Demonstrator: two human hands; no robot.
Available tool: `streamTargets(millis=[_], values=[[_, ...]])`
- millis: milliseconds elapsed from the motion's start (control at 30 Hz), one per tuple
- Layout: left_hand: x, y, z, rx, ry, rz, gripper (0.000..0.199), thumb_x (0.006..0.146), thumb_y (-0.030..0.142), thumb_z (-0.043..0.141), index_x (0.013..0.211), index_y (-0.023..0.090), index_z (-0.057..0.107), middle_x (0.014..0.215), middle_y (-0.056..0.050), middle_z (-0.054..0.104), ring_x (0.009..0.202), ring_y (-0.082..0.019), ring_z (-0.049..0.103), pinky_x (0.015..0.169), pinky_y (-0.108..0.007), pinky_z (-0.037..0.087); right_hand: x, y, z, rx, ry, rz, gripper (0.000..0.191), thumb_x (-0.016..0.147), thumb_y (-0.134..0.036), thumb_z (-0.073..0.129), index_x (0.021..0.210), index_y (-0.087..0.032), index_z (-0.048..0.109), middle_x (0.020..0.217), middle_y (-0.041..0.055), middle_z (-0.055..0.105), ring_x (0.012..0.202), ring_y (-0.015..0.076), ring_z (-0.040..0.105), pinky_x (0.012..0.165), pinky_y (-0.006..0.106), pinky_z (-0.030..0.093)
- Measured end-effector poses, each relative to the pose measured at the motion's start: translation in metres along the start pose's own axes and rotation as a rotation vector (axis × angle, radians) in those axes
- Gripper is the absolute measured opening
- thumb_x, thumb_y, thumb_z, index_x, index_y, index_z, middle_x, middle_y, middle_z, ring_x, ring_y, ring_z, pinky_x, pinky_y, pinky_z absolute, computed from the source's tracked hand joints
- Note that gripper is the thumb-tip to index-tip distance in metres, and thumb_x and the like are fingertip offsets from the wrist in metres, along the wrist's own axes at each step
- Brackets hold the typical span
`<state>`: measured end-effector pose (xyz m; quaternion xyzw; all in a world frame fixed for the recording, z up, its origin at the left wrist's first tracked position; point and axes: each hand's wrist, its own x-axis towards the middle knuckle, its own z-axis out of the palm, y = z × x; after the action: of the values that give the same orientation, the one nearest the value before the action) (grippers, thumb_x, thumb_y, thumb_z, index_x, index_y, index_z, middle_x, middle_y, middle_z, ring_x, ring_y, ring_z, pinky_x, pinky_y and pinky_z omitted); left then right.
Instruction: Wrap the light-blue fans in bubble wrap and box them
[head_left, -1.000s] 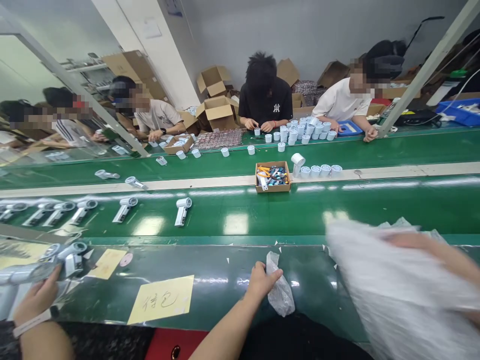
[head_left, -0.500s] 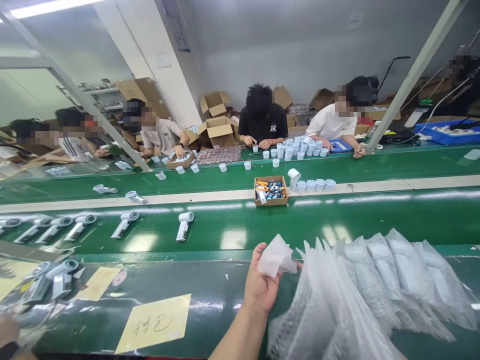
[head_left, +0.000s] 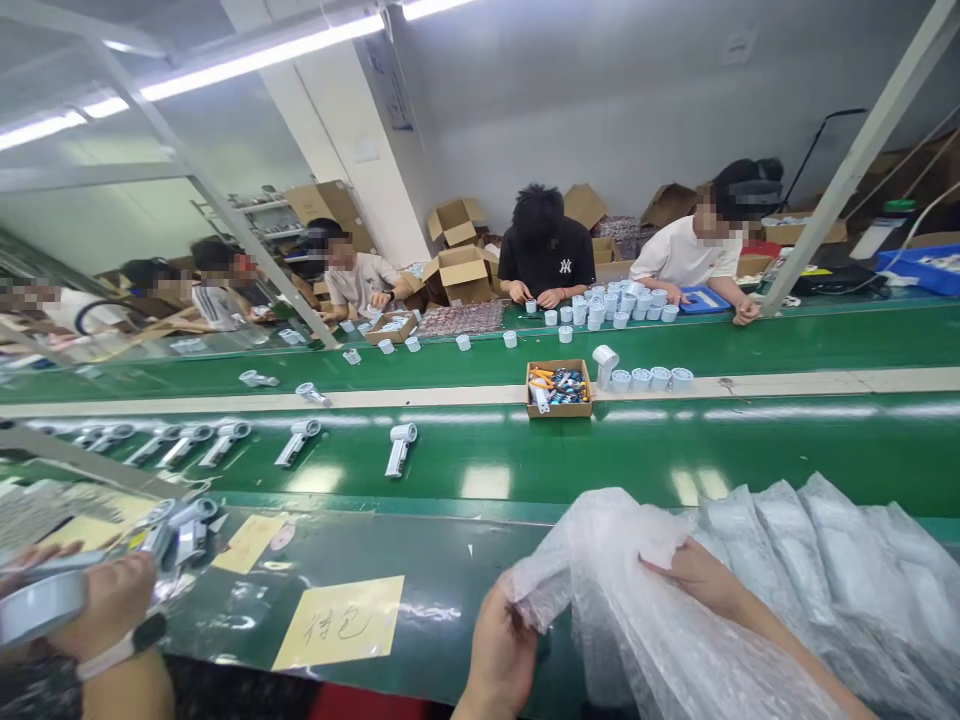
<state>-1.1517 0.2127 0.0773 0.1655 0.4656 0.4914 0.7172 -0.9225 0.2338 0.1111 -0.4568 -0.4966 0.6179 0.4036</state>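
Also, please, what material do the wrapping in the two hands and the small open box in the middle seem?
Wrapping: probably thin plastic film, cloudy with slight gloss; it creases and looks translucent.
Open box: likely cardboard, matte, by its plain brown walls.

Plastic bag (head_left: pixel 626 600) cut off by bottom edge; right grip (head_left: pixel 686 572) partly hidden.

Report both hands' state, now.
Left hand: closed, holding crumpled, translucent white plastic film.
Right hand: closed, gripping the film; fingertips partly hidden.
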Motion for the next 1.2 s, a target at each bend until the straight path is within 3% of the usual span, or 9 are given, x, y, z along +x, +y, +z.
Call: streamTargets(millis=[133, 267, 333, 433, 533, 867, 1000, 1100, 1200], values=[[-0.001, -0.014, -0.031, 0.392, 0.090, -0.229, 0.047, 0.070, 0.061, 0.060, 0.055, 0.017, 0.060, 0.048, -0.002, 0.051, 0.049, -0.016, 0.049, 0.055, -0.031, 0.042, 0.005, -0.013, -0.016, -0.013, -0.099, 0.058, 0.052, 0.069, -0.051, 0.073, 0.113, -0.024, 0.068, 0.103, 0.0089, 0.072, 0.104, 0.0340, 0.062, 0.095, 0.047, 0.047], [0.005, 0.026, -0.013, 0.740, 0.312, 0.435, 0.032, 0.067, 0.050, 0.071, 0.077, 0.020, 0.067, 0.079, -0.006, 0.064, 0.082, -0.024, 0.059, 0.079, -0.034, 0.045, 0.013, -0.024, -0.026, -0.071, -0.224, -0.019, 0.051, 0.081, -0.034, 0.066, 0.130, -0.023, 0.056, 0.122, 0.0102, 0.064, 0.112, 0.0287, 0.058, 0.100, 0.044, 0.044], [0.009, 0.047, 0.014, 0.829, 0.059, 0.605, 0.028, 0.073, 0.041, 0.070, 0.094, 0.022, 0.068, 0.102, -0.008, 0.066, 0.100, -0.025, 0.057, 0.090, -0.034, 0.042, 0.019, -0.030, -0.027, -0.101, -0.337, -0.074, 0.053, 0.083, -0.029, 0.064, 0.134, -0.023, 0.052, 0.127, 0.0094, 0.061, 0.114, 0.0269, 0.057, 0.100, 0.042, 0.043], [0.016, 0.056, 0.054, 0.839, -0.416, 0.494, 0.036, 0.076, 0.031, 0.068, 0.111, 0.023, 0.063, 0.119, -0.009, 0.062, 0.110, -0.025, 0.054, 0.092, -0.034, 0.041, 0.025, -0.042, -0.029, -0.127, -0.466, -0.083, 0.057, 0.085, -0.026, 0.062, 0.139, -0.024, 0.046, 0.126, 0.0084, 0.061, 0.112, 0.0257, 0.059, 0.097, 0.040, 0.046], [0.022, 0.046, 0.075, 0.661, -0.567, 0.336, 0.054, 0.069, 0.032, 0.075, 0.118, 0.021, 0.055, 0.111, -0.009, 0.064, 0.100, -0.023, 0.058, 0.087, -0.033, 0.042, 0.026, -0.057, -0.032, -0.186, -0.539, -0.112, 0.054, 0.086, -0.024, 0.059, 0.138, -0.026, 0.046, 0.125, 0.0071, 0.061, 0.112, 0.0250, 0.058, 0.098, 0.038, 0.045], [0.024, 0.036, 0.082, 0.483, -0.075, 0.351, 0.032, 0.066, 0.043, 0.077, 0.070, 0.014, 0.064, 0.064, 0.000, 0.061, 0.062, -0.012, 0.052, 0.061, -0.024, 0.041, 0.015, -0.046, -0.028, -0.295, -0.475, -0.186, 0.040, 0.085, -0.020, 0.057, 0.125, -0.022, 0.054, 0.115, 0.0072, 0.062, 0.107, 0.0234, 0.057, 0.093, 0.035, 0.045], [0.020, 0.049, 0.071, 0.292, 0.026, 0.302, 0.041, 0.069, 0.055, 0.071, 0.076, 0.015, 0.069, 0.082, -0.009, 0.069, 0.078, -0.020, 0.062, 0.065, -0.029, 0.047, 0.006, -0.040, -0.033, -0.295, -0.387, -0.175, 0.021, 0.087, -0.026, 0.057, 0.106, -0.022, 0.064, 0.105, 0.0067, 0.063, 0.097, 0.0222, 0.060, 0.085, 0.033, 0.048], [0.011, 0.066, 0.068, 0.409, -0.214, 0.291, 0.058, 0.065, 0.044, 0.080, 0.119, 0.027, 0.064, 0.134, -0.010, 0.057, 0.125, -0.028, 0.049, 0.092, -0.037, 0.045, 0.005, -0.036, -0.035, -0.187, -0.473, -0.100, 0.025, 0.086, -0.034, 0.061, 0.106, -0.021, 0.067, 0.107, 0.0087, 0.066, 0.097, 0.0233, 0.063, 0.083, 0.033, 0.050], [0.001, 0.086, 0.073, 0.677, -0.618, 0.220, 0.086, 0.046, 0.031, 0.091, 0.126, 0.031, 0.059, 0.141, -0.007, 0.050, 0.134, -0.030, 0.039, 0.104, -0.040, 0.036, 0.011, -0.028, -0.035, -0.078, -0.531, -0.015, 0.032, 0.076, -0.038, 0.072, 0.101, -0.018, 0.070, 0.102, 0.0096, 0.071, 0.091, 0.0245, 0.067, 0.080, 0.035, 0.053]])
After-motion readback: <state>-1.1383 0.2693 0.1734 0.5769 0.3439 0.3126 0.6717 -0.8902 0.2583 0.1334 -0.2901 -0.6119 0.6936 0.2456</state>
